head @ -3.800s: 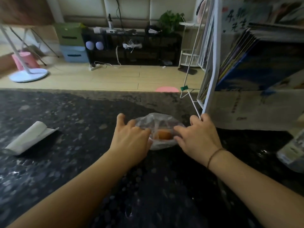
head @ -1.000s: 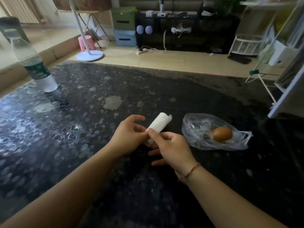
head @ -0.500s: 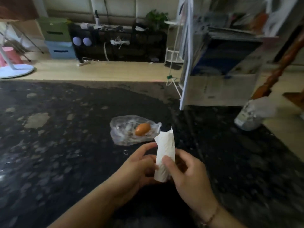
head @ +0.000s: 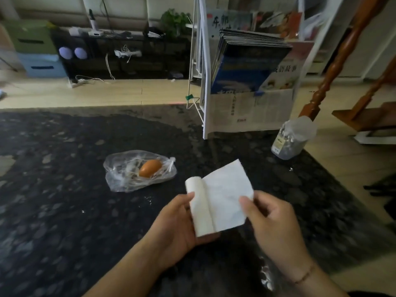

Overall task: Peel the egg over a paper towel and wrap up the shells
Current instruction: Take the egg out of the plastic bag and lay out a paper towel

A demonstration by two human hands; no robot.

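Paper towel [head: 222, 196] sits in the lower middle of the frame, held up above the dark speckled table [head: 64, 211] and only partly unrolled: the left hand [head: 180, 224] grips the rolled part, fingers curled round it from below, while the right hand [head: 272, 219] pinches the loose flap near its lower right corner between thumb and fingers. The egg [head: 150, 168], brown and with its shell on, lies a little up and left of the hands, inside a crumpled clear plastic bag [head: 120, 174] flat on the table. Nothing is peeled yet; the step in hand looks like opening the towel out. The sheet seems thin, so a sharp pull from the right hand could tear it at the pinched corner, leaving too small a piece to catch the shells. The egg must also come out of the bag, and its folds could snag it or let it roll off across the smooth table. A jar of cotton swabs [head: 293, 138] stands at the right edge.
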